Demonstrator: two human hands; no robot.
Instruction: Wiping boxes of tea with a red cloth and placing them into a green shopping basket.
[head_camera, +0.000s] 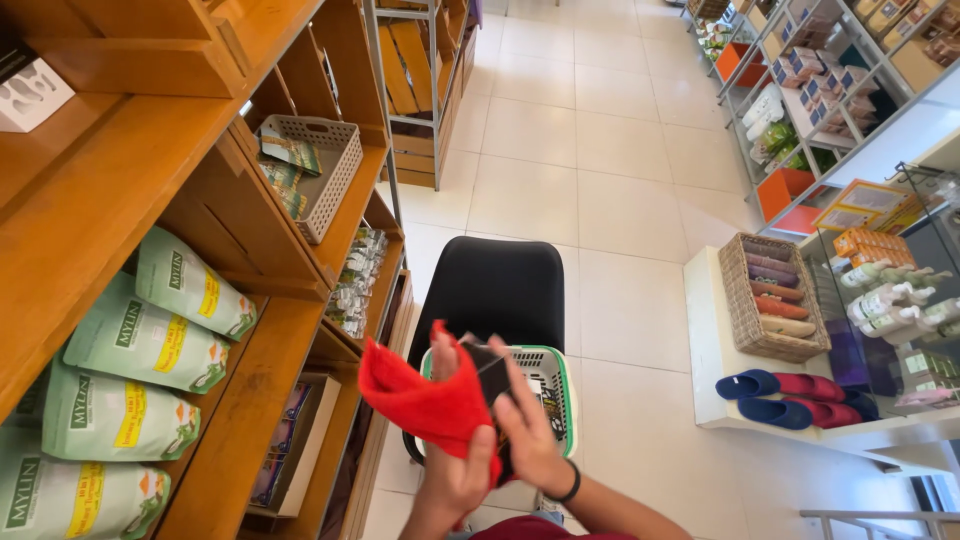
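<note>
Clutching a red cloth (425, 398), the left hand (452, 455) has its grip clamped on it; the right hand (527, 432) pinches one small dark object (488, 372), half hidden by cloth. Below sit one green basket (556, 392), mostly covered, and one black chair (495, 288). Four green bags (140, 345) fill the wooden shelf (255, 400), the lowest cut off.

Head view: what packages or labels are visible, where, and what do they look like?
Pouches: left wooden shelf, pale green with yellow labels, lying stacked.
White box: top left shelf, grey shapes.
Small packets: lower shelf edge, clear.
Boxes: right metal rack, white and blue.
Orange packs: right glass case.
</note>
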